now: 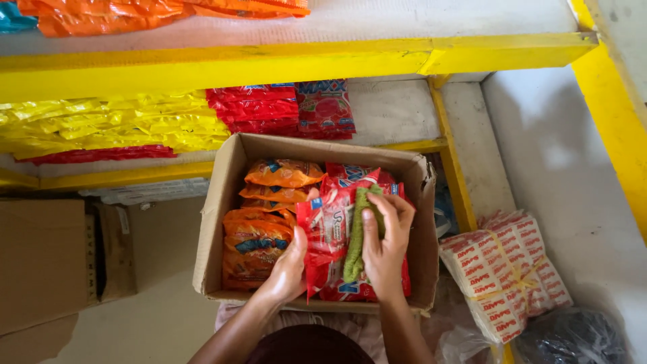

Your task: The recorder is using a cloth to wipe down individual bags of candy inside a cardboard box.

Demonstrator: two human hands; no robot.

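Left hand (288,264) gripped red packets (330,232) near the box's (219,202) front edge; right hand (385,246) pressed a green cloth (355,236) onto them. Orange packets (259,236) filled the box's left side.

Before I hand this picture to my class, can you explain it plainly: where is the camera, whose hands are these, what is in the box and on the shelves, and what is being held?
There is one picture, taken by a camera worn on a person's head, looking down at their own two bare hands. No machine is involved.

In front of them sits an open cardboard box. Its left side holds orange snack packets; its right side holds red packets. The left hand grips the red packets from the left. The right hand holds a green cloth against them.

Behind the box is a yellow-framed shelf with yellow packets and more red packets on the shelf. To the right lies a tied bundle of small white-and-red packs, with a dark bag beside it.
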